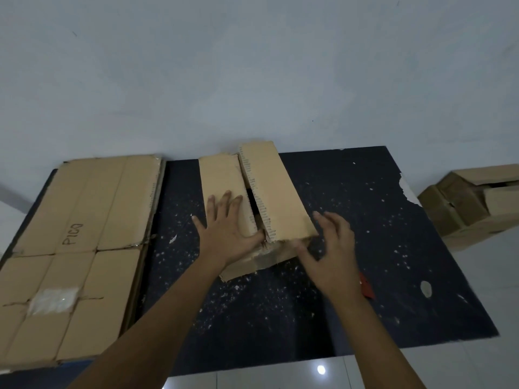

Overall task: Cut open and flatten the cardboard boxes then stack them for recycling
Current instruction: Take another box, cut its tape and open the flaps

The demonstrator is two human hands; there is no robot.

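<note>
Nearest the camera, 2 bare forearms are stretched out over the dark speckled desk (pixel 323 304). The left hand (pixel 227 226) is laid flat, fingers straight and spread, pressing the left flap (pixel 222 186) of the cardboard box (pixel 252 209) at the desk's middle; nothing is gripped. The right hand (pixel 334 248) is blurred, its fingers loosely spread beside the box's near right corner, and whether the cardboard is touched cannot be told.

The box is judged light and fairly stiff, springy at its creases, so the raised right flap (pixel 278 192) will probably need flat pressure along the fold. The torn, toothed edges look rough; the flap faces seem the safer hold.

A red object (pixel 366 284) is half hidden behind the right wrist and cannot be identified. The box's inside is seen only as a dark slit.

Farther left, a stack of flattened boxes (pixel 75 248) is laid, its near edge cut off. Far right, an uncut box (pixel 477 203) is seen on the floor, partly out of frame.
</note>
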